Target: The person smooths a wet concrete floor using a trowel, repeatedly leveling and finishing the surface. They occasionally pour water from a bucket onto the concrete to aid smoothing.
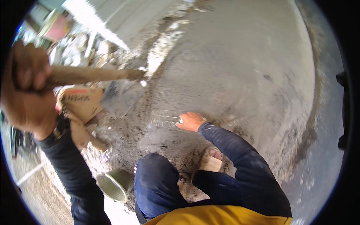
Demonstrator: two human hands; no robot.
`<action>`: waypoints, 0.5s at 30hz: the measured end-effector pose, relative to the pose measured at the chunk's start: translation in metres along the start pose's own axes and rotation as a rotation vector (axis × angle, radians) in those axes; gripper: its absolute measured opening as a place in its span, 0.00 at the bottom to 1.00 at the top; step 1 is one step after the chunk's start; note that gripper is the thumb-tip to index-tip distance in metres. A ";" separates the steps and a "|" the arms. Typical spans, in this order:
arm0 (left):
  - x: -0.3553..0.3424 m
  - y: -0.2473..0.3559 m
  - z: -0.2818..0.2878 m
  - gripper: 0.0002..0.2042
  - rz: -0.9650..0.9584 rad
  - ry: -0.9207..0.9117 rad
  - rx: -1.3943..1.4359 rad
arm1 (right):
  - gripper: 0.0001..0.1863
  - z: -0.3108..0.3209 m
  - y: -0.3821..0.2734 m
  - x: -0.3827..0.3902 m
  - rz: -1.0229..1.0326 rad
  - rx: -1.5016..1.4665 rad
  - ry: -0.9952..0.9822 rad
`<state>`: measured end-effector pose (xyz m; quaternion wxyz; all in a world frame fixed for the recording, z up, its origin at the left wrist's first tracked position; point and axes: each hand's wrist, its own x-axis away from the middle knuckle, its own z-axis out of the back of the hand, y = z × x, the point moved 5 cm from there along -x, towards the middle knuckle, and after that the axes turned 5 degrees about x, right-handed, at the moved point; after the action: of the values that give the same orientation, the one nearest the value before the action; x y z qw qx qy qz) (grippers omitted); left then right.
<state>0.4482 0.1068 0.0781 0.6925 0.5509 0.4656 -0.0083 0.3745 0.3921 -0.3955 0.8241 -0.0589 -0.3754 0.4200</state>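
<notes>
At the left, my left hand is closed around the wooden handle of what looks like a hoe. The handle runs across toward the middle, and a grey blade shows below its far end, partly blurred. My right hand grips a plastering trowel whose flat plate lies on the wet grey cement in front of my knees. Fingers cover most of the trowel's grip. Rough, dark mortar spreads between the trowel and my legs, while the cement farther off looks smoother.
Left of the mortar lies a torn brown cement bag. A pale green bucket is tipped near my left knee. Rubble and a pinkish bucket are at the far left. A curved edge bounds the cement on the right.
</notes>
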 end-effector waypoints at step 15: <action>0.000 -0.016 0.056 0.13 0.101 0.088 -0.033 | 0.29 0.022 0.095 0.131 -0.143 0.069 0.299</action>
<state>0.4751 0.0577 0.0636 0.6798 0.5621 0.4674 0.0586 0.3453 0.5445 -0.3446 0.9001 -0.0655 -0.2371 0.3596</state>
